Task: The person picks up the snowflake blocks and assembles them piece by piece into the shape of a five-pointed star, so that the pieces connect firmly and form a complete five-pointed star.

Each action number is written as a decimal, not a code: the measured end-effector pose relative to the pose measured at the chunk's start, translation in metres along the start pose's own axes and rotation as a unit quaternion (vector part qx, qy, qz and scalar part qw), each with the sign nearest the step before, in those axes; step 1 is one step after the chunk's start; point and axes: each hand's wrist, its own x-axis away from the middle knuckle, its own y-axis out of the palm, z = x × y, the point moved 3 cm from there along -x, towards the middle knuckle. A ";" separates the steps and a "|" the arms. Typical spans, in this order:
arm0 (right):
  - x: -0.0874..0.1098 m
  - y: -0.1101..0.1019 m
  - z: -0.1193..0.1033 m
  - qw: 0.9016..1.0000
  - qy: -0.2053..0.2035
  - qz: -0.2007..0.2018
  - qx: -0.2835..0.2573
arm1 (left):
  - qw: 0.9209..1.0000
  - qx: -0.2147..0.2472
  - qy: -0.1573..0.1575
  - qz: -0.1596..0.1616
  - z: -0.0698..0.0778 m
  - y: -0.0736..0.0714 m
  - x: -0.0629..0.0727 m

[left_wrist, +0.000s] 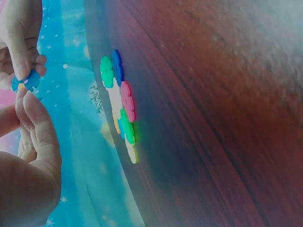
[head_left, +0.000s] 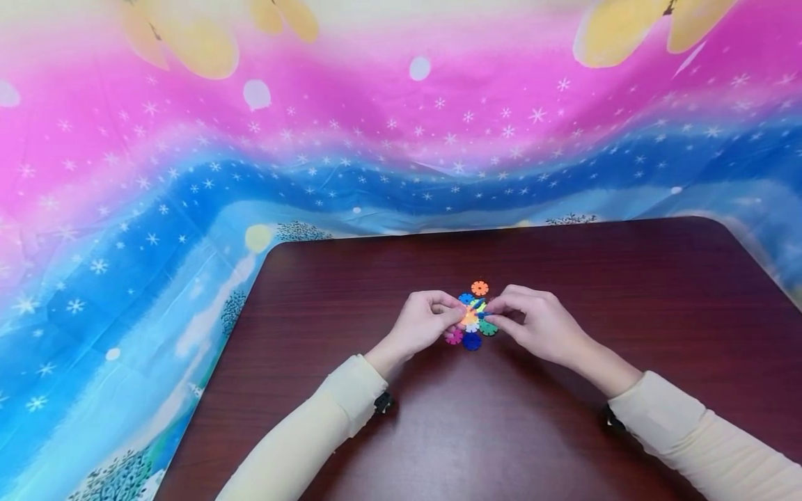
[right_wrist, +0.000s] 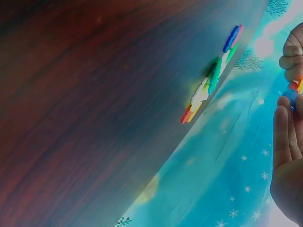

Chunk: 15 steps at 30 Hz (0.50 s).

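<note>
Above a small pile of notched snowflake discs, my two hands meet fingertip to fingertip. My left hand [head_left: 426,320] pinches an orange snowflake disc [head_left: 470,317], mostly covered by its fingers in both wrist views. Between the thumb and fingers of my right hand [head_left: 535,320] is a blue snowflake disc [left_wrist: 31,81]. The blue and orange discs come together at the fingertips, overlapping in the wrist views; I cannot tell whether their notches are joined.
Loose discs lie on the dark wooden table [head_left: 438,431] beneath the hands: an orange one [head_left: 480,287], a pink one [head_left: 454,337], a dark blue one [head_left: 472,341] and a green one [head_left: 489,327] among them. A patterned cloth [head_left: 376,139] hangs behind the far table edge.
</note>
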 end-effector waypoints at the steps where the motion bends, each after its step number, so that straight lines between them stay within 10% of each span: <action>1: 0.000 0.000 0.000 1.000 -0.002 0.003 0.001 | 1.000 0.004 0.001 0.001 0.000 0.001 0.000; 15: -0.006 0.002 0.000 1.000 -0.023 -0.019 0.007 | 1.000 0.015 0.010 -0.002 -0.002 -0.001 0.001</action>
